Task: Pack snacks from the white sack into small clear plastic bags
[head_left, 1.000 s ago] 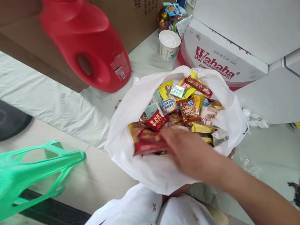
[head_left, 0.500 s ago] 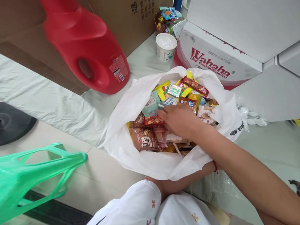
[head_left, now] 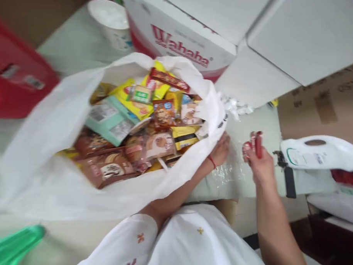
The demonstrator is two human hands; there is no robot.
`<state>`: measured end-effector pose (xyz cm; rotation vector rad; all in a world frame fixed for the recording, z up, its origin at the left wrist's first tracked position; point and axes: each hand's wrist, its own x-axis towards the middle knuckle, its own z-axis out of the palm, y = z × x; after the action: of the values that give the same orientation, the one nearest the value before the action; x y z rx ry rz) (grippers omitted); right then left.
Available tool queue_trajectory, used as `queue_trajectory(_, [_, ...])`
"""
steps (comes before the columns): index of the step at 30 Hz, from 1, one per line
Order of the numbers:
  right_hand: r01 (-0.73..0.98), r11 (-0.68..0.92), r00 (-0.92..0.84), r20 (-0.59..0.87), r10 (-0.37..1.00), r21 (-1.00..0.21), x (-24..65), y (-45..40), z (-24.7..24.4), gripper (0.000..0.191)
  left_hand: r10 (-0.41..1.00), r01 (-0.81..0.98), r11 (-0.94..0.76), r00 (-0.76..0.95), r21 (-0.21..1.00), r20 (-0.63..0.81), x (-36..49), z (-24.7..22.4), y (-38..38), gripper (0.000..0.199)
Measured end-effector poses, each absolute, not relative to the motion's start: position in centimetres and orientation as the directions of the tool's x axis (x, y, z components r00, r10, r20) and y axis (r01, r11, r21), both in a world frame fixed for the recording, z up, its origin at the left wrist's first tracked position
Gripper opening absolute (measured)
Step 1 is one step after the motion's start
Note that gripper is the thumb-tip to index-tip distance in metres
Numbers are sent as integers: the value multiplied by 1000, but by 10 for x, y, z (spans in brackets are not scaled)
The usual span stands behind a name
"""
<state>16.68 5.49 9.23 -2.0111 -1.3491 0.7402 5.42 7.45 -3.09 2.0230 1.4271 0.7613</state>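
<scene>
From my screen I see the right hand (head_left: pixel 263 168) pinching red packets (head_left: pixel 257 146) over the pale cloth (head_left: pixel 258 120) beside the white bag (head_left: pixel 63 198); a loosened grip could drop one, though whether the left hand (head_left: pixel 222 150) grips the bag I can't tell.

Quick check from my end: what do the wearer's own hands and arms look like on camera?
Both the left hand and the right hand are ungloved, and no sleeve shows on either forearm. A thin red band circles the left wrist; none is visible on the right. White clothing with small coloured motifs shows below. Blur hides finer detail.
</scene>
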Motion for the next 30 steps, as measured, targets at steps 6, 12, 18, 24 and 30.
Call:
queue_trajectory(6, [922, -262, 219, -174, 960, -285, 173, 52, 38, 43, 960, 695, -250, 266, 674, 83, 39, -26, 79, 62])
queue_trajectory(12, [927, -113, 117, -10, 993, -357, 170, 38, 21, 49, 969, 740, -245, 214, 627, 127, 42, -32, 78, 68])
queue_trajectory(18, [942, -11, 25, 36, 999, -335, 182, 2, 42, 45, 979, 741, -199, 175, 641, 102, 41, -33, 85, 81])
queue_trajectory(24, [982, -72, 59, -78, 995, -173, 172, 26, 36, 46, 983, 707, -183, 142, 683, 116, 42, -35, 89, 80])
queue_trajectory(30, [994, -3, 3, -2, 1000, -107, 166, 45, 25, 64, 983, 664, -183, 136, 725, 123, 34, -28, 92, 62])
